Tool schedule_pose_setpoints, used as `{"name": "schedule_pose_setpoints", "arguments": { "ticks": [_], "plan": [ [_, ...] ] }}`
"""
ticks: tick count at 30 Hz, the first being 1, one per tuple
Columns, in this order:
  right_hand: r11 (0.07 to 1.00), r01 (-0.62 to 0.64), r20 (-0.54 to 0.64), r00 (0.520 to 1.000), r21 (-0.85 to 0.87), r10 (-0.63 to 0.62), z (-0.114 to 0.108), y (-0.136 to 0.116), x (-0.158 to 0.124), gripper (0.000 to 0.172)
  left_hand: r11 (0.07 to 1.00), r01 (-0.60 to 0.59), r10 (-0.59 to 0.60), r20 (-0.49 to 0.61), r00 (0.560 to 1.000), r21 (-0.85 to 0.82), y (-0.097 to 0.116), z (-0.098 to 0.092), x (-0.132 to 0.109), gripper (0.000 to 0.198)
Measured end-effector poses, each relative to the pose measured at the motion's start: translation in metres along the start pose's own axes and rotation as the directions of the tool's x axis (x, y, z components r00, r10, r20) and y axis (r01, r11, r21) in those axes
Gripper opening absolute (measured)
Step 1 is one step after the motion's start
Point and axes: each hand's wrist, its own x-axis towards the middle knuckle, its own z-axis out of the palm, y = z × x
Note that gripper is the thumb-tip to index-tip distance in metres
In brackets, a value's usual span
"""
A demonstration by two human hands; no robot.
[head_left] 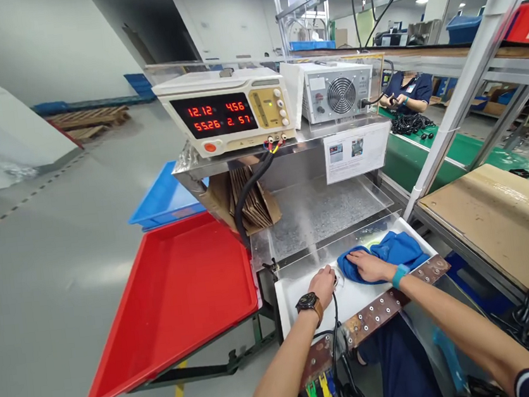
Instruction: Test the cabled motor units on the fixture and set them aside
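Note:
My left hand (322, 282), with a dark watch on a brown strap at the wrist, is closed around a small part joined to a black cable (335, 324); the part itself is mostly hidden by the fingers. It rests in a white tray (295, 297). My right hand (367, 265), wearing a teal wristband, lies flat with fingers spread on a blue cloth (397, 250) at the tray's far right. A rusty brown metal bar (382, 308) with holes runs along the tray's near edge, under both forearms.
A large red tray (180, 297) and a blue tray (164, 200) sit to the left. Above stands a power supply (226, 110) with red digits, and a fan unit (336, 91). A cardboard-covered bench (501, 222) is right. Another person (408, 93) works at a green conveyor (412, 156).

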Motion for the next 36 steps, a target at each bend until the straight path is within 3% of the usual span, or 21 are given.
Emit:
{"name": "schedule_pose_setpoints", "arguments": {
  "ticks": [3, 5, 7, 9, 11, 12, 14, 16, 18, 20, 21, 24, 26, 28, 31, 36],
  "plan": [
    [0.976, 0.007, -0.026, 1.0, 0.218, -0.001, -0.029, 0.015, -0.03, 0.055, 1.0, 0.003, -0.003, -0.015, 1.0, -0.004, -0.001, 0.002, 0.0, 0.026],
    [0.977, -0.064, -0.149, 0.984, 0.205, 0.096, -0.043, 0.025, -0.051, 0.048, 1.0, 0.004, -0.004, -0.026, 1.0, -0.011, -0.001, 0.002, 0.0, 0.026],
    [0.958, -0.269, -0.279, 0.916, 0.101, 0.287, -0.048, 0.034, -0.066, 0.04, 1.0, 0.003, -0.003, -0.03, 1.0, -0.019, -0.001, 0.003, 0.0, 0.024],
    [0.858, -0.513, -0.324, 0.811, 0.009, 0.488, -0.043, 0.042, -0.075, 0.049, 1.0, 0.003, -0.004, -0.031, 1.0, -0.025, -0.001, 0.003, 0.0, 0.024],
    [0.755, -0.654, -0.258, 0.738, -0.046, 0.624, -0.033, 0.048, -0.078, 0.069, 1.0, 0.007, -0.008, -0.033, 0.999, -0.029, 0.0, 0.002, -0.002, 0.025],
    [0.73, -0.681, -0.202, 0.724, -0.059, 0.659, -0.029, 0.049, -0.077, 0.069, 1.0, 0.011, -0.012, -0.034, 0.999, -0.029, 0.001, 0.001, -0.002, 0.026],
    [0.716, -0.695, -0.125, 0.717, -0.063, 0.686, -0.024, 0.046, -0.074, 0.048, 0.999, 0.02, -0.021, -0.031, 0.999, -0.026, 0.002, 0.0, -0.004, 0.027],
    [0.727, -0.683, -0.189, 0.724, -0.063, 0.664, -0.026, 0.035, -0.069, 0.027, 0.999, 0.028, -0.028, -0.024, 0.999, -0.023, 0.003, -0.001, -0.005, 0.025],
    [0.769, -0.63, -0.362, 0.745, -0.109, 0.56, -0.031, 0.016, -0.063, 0.026, 0.999, 0.03, -0.03, -0.019, 0.999, -0.019, 0.004, -0.002, -0.005, 0.026],
    [0.837, -0.508, -0.473, 0.8, -0.204, 0.37, -0.033, -0.005, -0.055, 0.027, 0.999, 0.031, -0.032, -0.017, 0.999, -0.012, 0.004, -0.003, -0.005, 0.028],
    [0.875, -0.411, -0.462, 0.847, -0.254, 0.264, -0.031, -0.015, -0.05, 0.029, 0.999, 0.033, -0.034, -0.018, 0.999, -0.007, 0.004, -0.004, -0.005, 0.028],
    [0.951, -0.096, -0.245, 0.969, -0.294, 0.022, -0.014, -0.031, -0.031, 0.043, 0.999, 0.039, -0.038, -0.022, 0.999, 0.005, 0.006, -0.006, -0.006, 0.027],
    [0.972, 0.016, -0.06, 0.998, -0.234, -0.031, 0.0, -0.027, -0.017, 0.059, 0.999, 0.035, -0.035, -0.025, 0.999, 0.012, 0.006, -0.007, -0.006, 0.026],
    [0.984, 0.054, 0.072, 0.996, -0.168, -0.042, 0.009, -0.017, -0.009, 0.069, 0.999, 0.029, -0.029, -0.027, 0.999, 0.017, 0.006, -0.008, -0.006, 0.026],
    [0.994, 0.042, 0.153, 0.988, -0.104, -0.026, 0.011, -0.005, -0.007, 0.076, 1.0, 0.022, -0.022, -0.03, 0.999, 0.012, 0.006, -0.006, -0.006, 0.027],
    [0.999, -0.021, 0.302, 0.953, 0.047, 0.005, 0.001, -0.008, -0.028, 0.073, 1.0, 0.027, -0.027, -0.042, 0.999, -0.011, 0.004, -0.002, -0.004, 0.026]
  ]
}}
